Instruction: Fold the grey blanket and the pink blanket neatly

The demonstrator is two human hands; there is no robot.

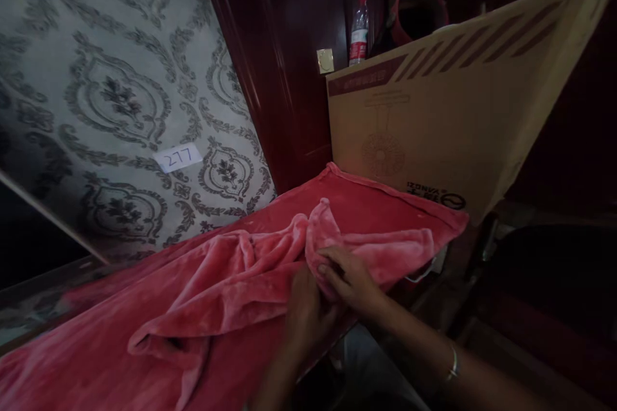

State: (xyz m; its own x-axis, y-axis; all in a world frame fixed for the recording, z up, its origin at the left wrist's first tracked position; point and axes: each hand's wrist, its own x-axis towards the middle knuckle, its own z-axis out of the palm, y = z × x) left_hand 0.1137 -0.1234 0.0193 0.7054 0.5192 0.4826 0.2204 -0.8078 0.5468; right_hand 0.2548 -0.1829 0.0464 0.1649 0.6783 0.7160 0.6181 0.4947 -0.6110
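A pink plush blanket (241,276) lies rumpled and partly folded over a surface spread with red-pink plush cloth (380,199). My right hand (351,277) pinches a gathered fold of the blanket between thumb and fingers, near its right end. Just to the left and lower, my left hand (307,308) is closed at the same bunched fold; its fingertips are partly hidden by the cloth and the hand is slightly blurred. A bracelet (453,361) circles my right wrist.
Beyond the blanket stands a large cardboard box (434,115). A red-capped plastic bottle (359,29) and a round red-rimmed container (418,13) show behind it. Patterned wallpaper (120,96) with a paper marked 277 (178,157) is at left, beside a dark red wooden panel (274,64).
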